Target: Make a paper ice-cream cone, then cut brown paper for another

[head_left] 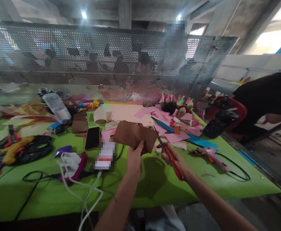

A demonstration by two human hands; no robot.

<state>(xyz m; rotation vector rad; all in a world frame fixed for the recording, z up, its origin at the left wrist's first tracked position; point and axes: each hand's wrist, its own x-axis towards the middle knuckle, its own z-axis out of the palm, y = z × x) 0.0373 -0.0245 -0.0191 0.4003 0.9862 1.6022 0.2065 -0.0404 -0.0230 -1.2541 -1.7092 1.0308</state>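
A brown rectangular sheet [134,134] is pinched in my left hand [135,157], thumb on top, above the green table. My right hand [175,158] grips red-handled scissors [172,160]. The scissor blades point up and away, beside the sheet's right edge; whether they touch it I cannot tell. Pink and cream paper pieces [130,113] lie behind the sheet. A blue cutter [164,125] rests on the paper scraps just beyond the scissors.
On the green table [82,200], a black phone [92,138], a lit phone [105,156] with white cable, and a yellow glue gun [16,149] lie left. A pink glue gun [214,158] lies right. A perforated metal screen [102,61] stands behind; a person [265,96] is at right.
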